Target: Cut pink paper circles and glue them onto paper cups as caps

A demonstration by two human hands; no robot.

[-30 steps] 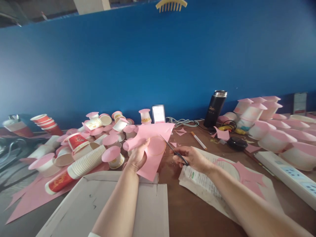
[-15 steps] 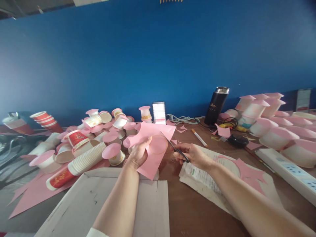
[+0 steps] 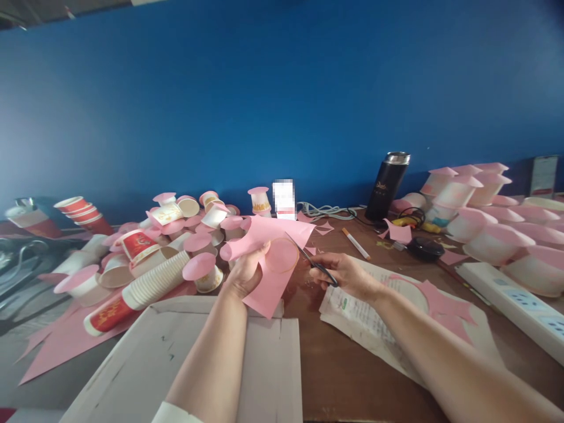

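View lower, grip (image 3: pixel 350 277) closed round scissors (image 3: pixel 328 275)

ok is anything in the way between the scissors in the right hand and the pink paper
Nothing visible: the right hand's scissors already overlap the pink paper in view, while the left hand holds it. The orange-and-white marker lies off to the right.

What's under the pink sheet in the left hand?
By the lower corner of the pink sheet, the grey board and brown table show. The thumb of the left hand lies on top; its other fingertips and anything beneath the sheet's middle are covered.
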